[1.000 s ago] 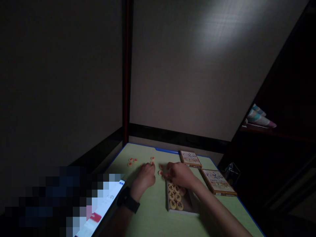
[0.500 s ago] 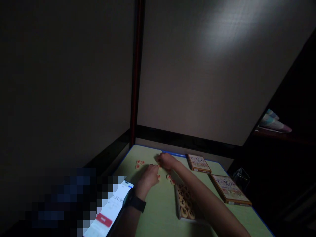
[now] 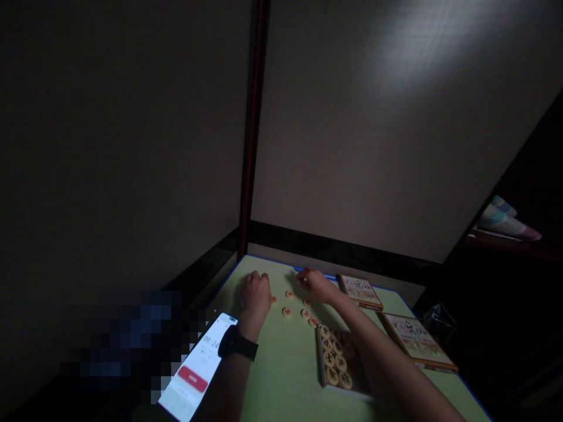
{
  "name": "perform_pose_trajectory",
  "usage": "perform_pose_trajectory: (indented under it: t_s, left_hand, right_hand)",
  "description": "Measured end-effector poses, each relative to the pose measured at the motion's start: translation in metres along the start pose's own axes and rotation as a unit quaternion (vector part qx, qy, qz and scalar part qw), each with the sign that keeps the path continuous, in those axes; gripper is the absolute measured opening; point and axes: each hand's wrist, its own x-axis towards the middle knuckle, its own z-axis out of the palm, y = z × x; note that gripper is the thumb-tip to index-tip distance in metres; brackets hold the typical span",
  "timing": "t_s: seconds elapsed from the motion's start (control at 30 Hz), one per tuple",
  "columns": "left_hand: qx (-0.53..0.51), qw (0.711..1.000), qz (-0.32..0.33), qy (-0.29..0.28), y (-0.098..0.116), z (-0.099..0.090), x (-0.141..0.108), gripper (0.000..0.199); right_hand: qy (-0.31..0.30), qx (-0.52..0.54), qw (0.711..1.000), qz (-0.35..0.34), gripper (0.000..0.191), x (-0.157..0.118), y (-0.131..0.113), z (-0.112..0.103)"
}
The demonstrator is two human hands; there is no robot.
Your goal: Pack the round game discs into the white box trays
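My left hand (image 3: pixel 256 293) reaches over the left part of the green table (image 3: pixel 281 375), its fingers curled downward and their tips hidden. A red-marked Chinese chess piece (image 3: pixel 273 299) lies right beside it. Further right, my right hand (image 3: pixel 314 282) hovers near the far edge with fingers bent together; whatever is in them cannot be made out. Between and below the hands are several loose red-marked pieces, among them one chess piece (image 3: pixel 286 312) and another chess piece (image 3: pixel 305 314). Under my right forearm stands an open box (image 3: pixel 323 375) holding rows of black-marked pieces, partly covered by the arm.
A lit phone (image 3: pixel 196 366) showing a timer is beside my left wrist, which wears a black watch (image 3: pixel 237 344). Two flat printed boxes lie at the right: a farther box (image 3: pixel 361 292) and a nearer box (image 3: pixel 416 340). Panelled walls (image 3: pixel 343 146) close off the back and left.
My left hand has moved left, away from the middle pieces to the left group, now covered. My right hand has drawn slightly right, uncovering red-marked pieces. The view has shifted a little.
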Motion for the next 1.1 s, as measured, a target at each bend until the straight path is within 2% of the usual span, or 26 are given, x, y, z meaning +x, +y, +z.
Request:
perform_pose_trajectory:
  t_s: [0.07,0.23,0.37,0.47,0.57,0.67,0.8,0.9,1.0,1.07,1.1]
  left_hand:
    - [0.022,1.0,-0.009,0.003,-0.002,0.001,-0.001,0.039]
    - [0.049,0.998,-0.027,-0.037,-0.001,0.011,-0.002,0.04]
    - [0.063,0.998,-0.008,-0.024,-0.004,0.018,-0.001,0.036]
    - [0.083,0.997,0.001,0.0,-0.006,0.02,-0.001,0.037]
    - [0.106,0.994,0.008,0.006,-0.006,0.02,-0.002,0.04]
    - [0.126,0.992,0.007,-0.001,-0.006,0.019,-0.003,0.04]
    - [0.131,0.991,0.008,0.009,-0.007,0.017,0.0,0.035]
    - [0.084,0.996,0.016,0.031,-0.001,0.016,0.005,0.026]
    - [-0.046,0.993,0.086,0.06,0.017,0.019,0.004,0.025]
    - [-0.096,0.982,0.149,0.066,0.033,0.026,-0.003,0.026]
    - [-0.143,0.965,0.205,0.076,0.041,0.03,-0.009,0.024]
  right_hand:
    - [0.024,0.028,0.999,-0.001,0.035,-0.021,0.005,-0.007]
    - [0.117,0.178,0.977,-0.031,0.023,-0.089,0.017,-0.01]
    - [0.124,0.211,0.969,0.014,0.027,-0.14,0.024,-0.002]
    - [0.116,0.234,0.964,0.058,0.028,-0.166,0.028,0.002]
    - [0.126,0.257,0.956,0.067,0.021,-0.179,0.031,0.002]
    - [0.129,0.265,0.953,0.067,0.022,-0.184,0.032,-0.001]
    - [0.099,0.222,0.967,0.077,0.023,-0.187,0.027,-0.004]
    - [0.064,0.167,0.98,0.09,0.021,-0.189,0.018,-0.003]
    - [0.034,0.097,0.99,0.097,0.017,-0.188,0.01,0.0]
    - [0.021,0.055,0.993,0.102,0.016,-0.187,0.007,0.002]
    - [0.017,0.04,0.993,0.108,0.017,-0.186,0.006,0.004]
